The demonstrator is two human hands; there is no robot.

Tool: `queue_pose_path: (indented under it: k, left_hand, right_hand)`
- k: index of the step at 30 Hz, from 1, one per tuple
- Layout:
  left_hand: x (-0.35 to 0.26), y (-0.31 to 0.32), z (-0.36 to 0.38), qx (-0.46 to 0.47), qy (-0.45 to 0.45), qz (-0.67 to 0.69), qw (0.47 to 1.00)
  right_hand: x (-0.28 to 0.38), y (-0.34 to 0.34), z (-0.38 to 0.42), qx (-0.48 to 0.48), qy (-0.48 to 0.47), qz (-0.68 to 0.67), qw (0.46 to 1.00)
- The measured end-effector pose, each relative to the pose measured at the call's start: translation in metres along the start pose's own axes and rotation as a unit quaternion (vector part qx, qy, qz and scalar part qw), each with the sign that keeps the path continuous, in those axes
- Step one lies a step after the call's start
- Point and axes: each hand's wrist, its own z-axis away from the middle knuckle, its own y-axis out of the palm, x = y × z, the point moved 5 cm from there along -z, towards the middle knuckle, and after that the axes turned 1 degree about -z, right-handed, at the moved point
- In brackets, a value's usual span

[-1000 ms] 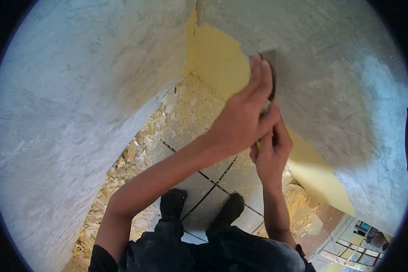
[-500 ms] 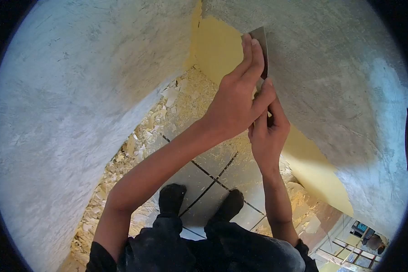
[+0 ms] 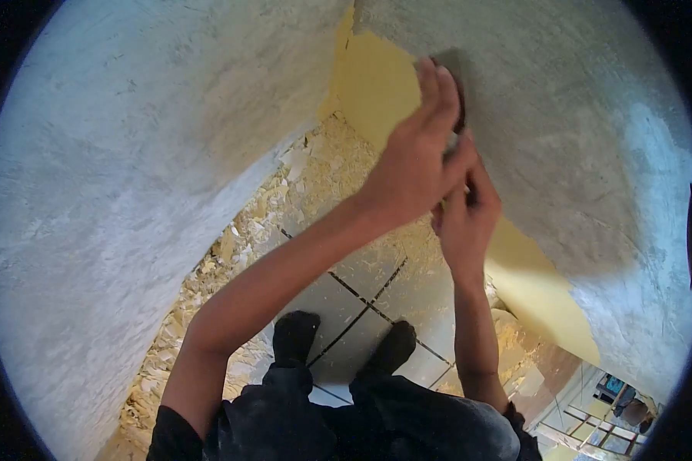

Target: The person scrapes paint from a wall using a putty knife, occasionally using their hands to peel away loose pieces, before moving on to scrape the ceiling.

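Note:
A flat metal scraper [image 3: 459, 84], slightly blurred, lies against the right-hand wall where grey surface meets yellow paint [image 3: 377, 84]. My left hand [image 3: 419, 157] presses the blade with its fingers stretched along it and its thumb lower down. Just below and to the right, my right hand [image 3: 470, 219] is closed round the scraper's lower end, most of which the fingers hide. The two hands touch near the left thumb.
A grey wall [image 3: 131, 154] rises on the left and meets the right wall in a corner. Peeled flakes [image 3: 207, 288] litter the tiled floor [image 3: 361, 269] along the walls. My feet [image 3: 296, 334] stand on the tiles. Framed items [image 3: 592, 430] show at the lower right.
Both hands and the scraper have shifted slightly to the right in view. The blade looks more blurred and its face is seen at a different angle.

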Motion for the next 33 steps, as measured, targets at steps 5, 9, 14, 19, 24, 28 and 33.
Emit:
queue_pose_path:
  k: [5, 9, 14, 19, 24, 28, 33]
  left_hand:
    - [-0.013, 0.002, 0.004, 0.041, 0.035, -0.039, 0.998]
    - [0.0, -0.002, -0.001, -0.001, 0.009, -0.002, 1.0]
    - [-0.009, -0.001, 0.0, 0.043, 0.033, -0.037, 0.998]
    - [0.002, -0.008, -0.006, -0.009, 0.019, 0.017, 1.0]
    - [-0.002, 0.004, -0.004, 0.002, 0.012, -0.016, 1.0]
    - [-0.002, 0.001, -0.005, -0.012, -0.011, 0.001, 1.0]
    - [-0.009, 0.01, -0.004, -0.002, 0.002, -0.015, 1.0]
  right_hand:
    - [0.007, -0.008, 0.012, -0.01, -0.015, -0.004, 1.0]
    - [0.007, 0.005, 0.0, -0.008, -0.018, -0.002, 1.0]
    - [0.004, -0.006, 0.012, -0.001, -0.001, -0.016, 1.0]
    - [-0.002, 0.007, -0.002, -0.005, -0.034, -0.015, 0.999]
    - [0.005, -0.004, 0.007, -0.017, 0.015, -0.022, 1.0]
    - [0.009, -0.001, 0.006, 0.003, 0.002, -0.037, 0.999]
    - [0.005, -0.009, 0.007, -0.02, -0.003, -0.044, 0.999]
